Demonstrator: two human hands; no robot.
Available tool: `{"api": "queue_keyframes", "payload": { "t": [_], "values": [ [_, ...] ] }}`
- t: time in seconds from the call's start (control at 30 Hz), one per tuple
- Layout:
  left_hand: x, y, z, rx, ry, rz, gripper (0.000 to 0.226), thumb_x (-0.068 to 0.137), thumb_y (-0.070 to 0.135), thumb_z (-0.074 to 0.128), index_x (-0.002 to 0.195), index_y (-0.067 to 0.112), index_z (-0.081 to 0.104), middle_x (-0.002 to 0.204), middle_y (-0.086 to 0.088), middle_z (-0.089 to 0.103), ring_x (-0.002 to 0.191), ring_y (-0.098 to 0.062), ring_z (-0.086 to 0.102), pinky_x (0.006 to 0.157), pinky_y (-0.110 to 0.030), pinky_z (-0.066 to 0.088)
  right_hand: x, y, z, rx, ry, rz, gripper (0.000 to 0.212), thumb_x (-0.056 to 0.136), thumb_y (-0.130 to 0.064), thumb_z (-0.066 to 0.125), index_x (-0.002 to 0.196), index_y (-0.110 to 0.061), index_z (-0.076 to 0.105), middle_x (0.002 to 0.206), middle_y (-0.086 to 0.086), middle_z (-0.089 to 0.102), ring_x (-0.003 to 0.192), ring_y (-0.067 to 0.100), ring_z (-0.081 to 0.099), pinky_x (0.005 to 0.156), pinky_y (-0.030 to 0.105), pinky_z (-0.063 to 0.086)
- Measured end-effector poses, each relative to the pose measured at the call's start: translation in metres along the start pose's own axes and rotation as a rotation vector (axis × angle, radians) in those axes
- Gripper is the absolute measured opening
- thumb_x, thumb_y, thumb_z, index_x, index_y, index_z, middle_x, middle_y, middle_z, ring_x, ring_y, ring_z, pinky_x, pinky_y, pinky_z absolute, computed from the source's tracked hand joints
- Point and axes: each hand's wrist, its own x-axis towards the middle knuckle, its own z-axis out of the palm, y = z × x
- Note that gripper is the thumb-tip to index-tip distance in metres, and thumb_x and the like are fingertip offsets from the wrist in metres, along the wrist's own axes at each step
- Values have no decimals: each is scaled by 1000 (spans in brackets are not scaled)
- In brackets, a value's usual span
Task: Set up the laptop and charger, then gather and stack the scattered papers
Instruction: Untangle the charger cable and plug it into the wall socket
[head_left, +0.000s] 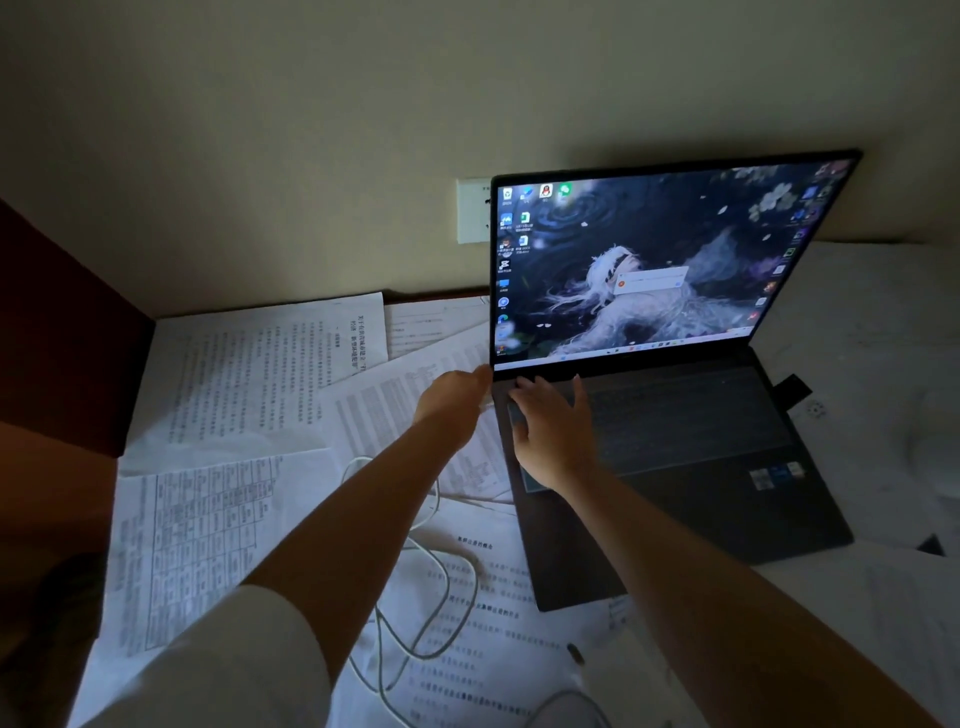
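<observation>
The dark laptop (717, 483) stands open at the right, its screen (649, 260) lit with a desktop. My right hand (550, 431) lies flat on the left part of the keyboard, fingers spread. My left hand (452, 395) is at the laptop's left edge near the hinge, fingers curled round the charger plug, of which only a small pale bit shows. The white charger cable (441, 577) loops over the papers below my left forearm. Printed sheets lie scattered: one at the back left (249, 374), a table sheet (192, 545), one under the cable (467, 629).
A white wall socket (470, 210) sits just left of the screen. A dark red wooden panel (62, 338) borders the left side. White bedding (883, 338) lies to the right of the laptop, with a black strap (789, 389) on it. A small dark object (574, 652) rests on the front paper.
</observation>
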Motion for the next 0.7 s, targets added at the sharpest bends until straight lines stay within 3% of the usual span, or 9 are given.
{"api": "queue_keyframes", "payload": {
  "t": [0.13,0.43,0.6,0.7],
  "values": [
    [2,4,8,22,-14,-74,24,92,3,49,111,10,60,106,-10,62,99,-25,59,83,-31,52,-9,3,1,-36,-27,23,49,97,-28,42,144,-20,36,155,-2,29,145,12,20,115,50,-10],
    [6,7,13,-138,46,-187,19,93,8,51,100,11,69,103,-8,67,94,-23,62,80,-28,50,-3,-1,-8,-37,-97,-51,53,97,-28,41,148,-20,28,154,-5,30,144,10,21,116,49,-9],
    [-4,2,4,-254,59,-192,31,94,10,57,124,13,61,130,-7,57,122,-23,51,101,-27,39,-17,-1,-20,-3,-101,-16,57,93,-22,49,147,-19,27,154,-3,29,146,14,14,118,49,-6],
    [-19,2,0,-264,80,-157,34,93,8,57,126,15,59,135,-5,53,126,-21,48,104,-28,37,-41,1,-25,2,-122,53,61,93,-25,51,148,-20,25,154,-1,28,146,17,14,117,47,-3]
  ]
}}
